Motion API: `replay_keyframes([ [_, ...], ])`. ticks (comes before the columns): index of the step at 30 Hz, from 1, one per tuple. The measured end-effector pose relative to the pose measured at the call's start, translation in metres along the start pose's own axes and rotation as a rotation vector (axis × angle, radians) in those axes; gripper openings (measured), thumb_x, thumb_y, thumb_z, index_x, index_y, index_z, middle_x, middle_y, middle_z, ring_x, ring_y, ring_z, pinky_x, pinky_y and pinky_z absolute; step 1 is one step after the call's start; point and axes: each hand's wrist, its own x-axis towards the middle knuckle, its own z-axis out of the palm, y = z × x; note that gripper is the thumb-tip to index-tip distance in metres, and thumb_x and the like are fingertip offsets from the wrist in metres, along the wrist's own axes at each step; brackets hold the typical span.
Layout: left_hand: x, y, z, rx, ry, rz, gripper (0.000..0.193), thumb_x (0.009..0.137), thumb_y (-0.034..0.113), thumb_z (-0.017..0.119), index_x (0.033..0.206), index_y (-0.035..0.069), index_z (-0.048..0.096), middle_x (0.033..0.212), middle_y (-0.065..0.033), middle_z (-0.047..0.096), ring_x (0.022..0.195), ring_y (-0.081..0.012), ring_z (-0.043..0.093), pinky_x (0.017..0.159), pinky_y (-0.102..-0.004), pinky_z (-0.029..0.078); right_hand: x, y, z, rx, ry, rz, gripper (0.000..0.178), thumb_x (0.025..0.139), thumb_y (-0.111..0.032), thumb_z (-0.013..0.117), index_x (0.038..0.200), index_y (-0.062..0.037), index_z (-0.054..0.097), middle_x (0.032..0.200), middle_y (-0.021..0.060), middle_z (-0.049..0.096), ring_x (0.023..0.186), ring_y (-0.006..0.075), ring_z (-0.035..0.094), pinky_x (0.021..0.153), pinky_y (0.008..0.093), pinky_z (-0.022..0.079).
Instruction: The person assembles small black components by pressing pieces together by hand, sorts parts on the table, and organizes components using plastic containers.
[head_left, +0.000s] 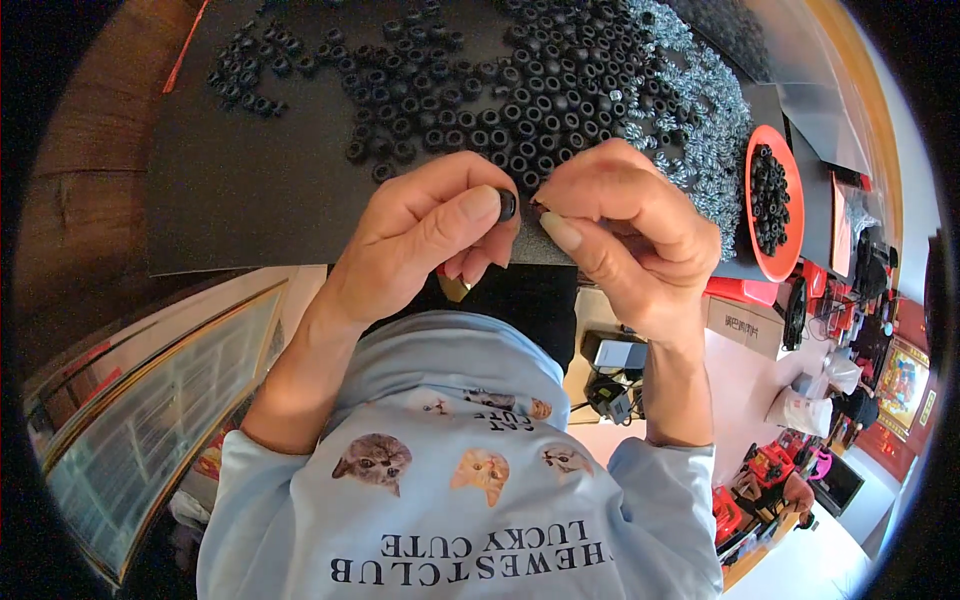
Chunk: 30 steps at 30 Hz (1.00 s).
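Clock reference: dial centred between the two hands, 12 at the top of the view.
Left hand [412, 232]: thumb and fingers pinch one glossy black, short rounded piece [508, 206]; its far side is covered by the fingers.
Right hand [640, 220]: thumb and forefinger tips drawn together, just beside the piece; a tiny dark speck shows at the tips, too small to identify. Cannot tell whether anything is gripped.
Black stock: many black, short hollow cylinders [430, 104], 11 to 12 o'clock, spread over the dark grey flat table [250, 195]; upper edge of the spread cut off, nearest ones partly behind the hands.
Clear stock: heap of small shiny, pale bluish pieces [715, 150], 1 to 2 o'clock; single shapes hard to separate.
Bowl: orange-red, round-rimmed bowl [795, 205], 3 o'clock, holding more black cylinders.
Below table edge: brown cardboard box [745, 325], 4 o'clock; small gold-coloured object [455, 288], 7 o'clock, mostly hidden by the left hand.
Floor side: gold-edged framed panel [160, 425], 8 o'clock, surface blurred.
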Motion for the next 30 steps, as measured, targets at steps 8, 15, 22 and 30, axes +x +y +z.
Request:
replay_keyframes([
  [8,0.000,0.002,-0.001,0.004,-0.016,-0.038,0.030,0.098,0.031,0.046,0.096,0.004,0.057,0.072,-0.0016,0.058,0.056,-0.0049,0.048,0.048,-0.0184,0.036,-0.003,-0.001,0.005,-0.067,-0.019,-0.046,0.027,0.068,0.013,0.057,0.091,0.0006,0.066,0.085,0.0131,0.060,0.075,0.0219,0.061,0.064,0.0291,0.050],
  [15,0.000,0.001,-0.001,0.031,-0.010,-0.045,0.032,0.099,0.034,0.044,0.097,0.004,0.058,0.071,-0.0014,0.058,0.055,-0.0049,0.048,0.048,-0.0187,0.036,0.000,-0.001,0.009,-0.111,0.008,-0.003,0.018,0.070,0.012,0.066,0.086,0.0043,0.062,0.085,0.0143,0.062,0.065,0.0145,0.053,0.057,0.0242,0.043],
  [22,-0.001,0.001,-0.001,0.031,-0.007,-0.037,0.034,0.099,0.035,0.044,0.097,0.004,0.058,0.070,-0.0015,0.058,0.054,-0.0049,0.048,0.047,-0.0191,0.036,-0.003,-0.001,0.011,-0.111,0.021,0.041,0.021,0.071,0.011,0.066,0.089,0.0011,0.061,0.076,0.0114,0.059,0.065,0.0201,0.058,0.055,0.0280,0.047],
  [30,-0.002,-0.001,0.000,0.034,0.018,-0.019,0.035,0.098,0.036,0.045,0.098,0.005,0.059,0.070,-0.0014,0.058,0.055,-0.0050,0.048,0.047,-0.0192,0.036,-0.011,0.004,0.023,-0.117,0.140,-0.006,0.020,0.070,0.011,0.068,0.087,0.0023,0.060,0.077,0.0128,0.059,0.065,0.0209,0.059,0.053,0.0282,0.047],
])
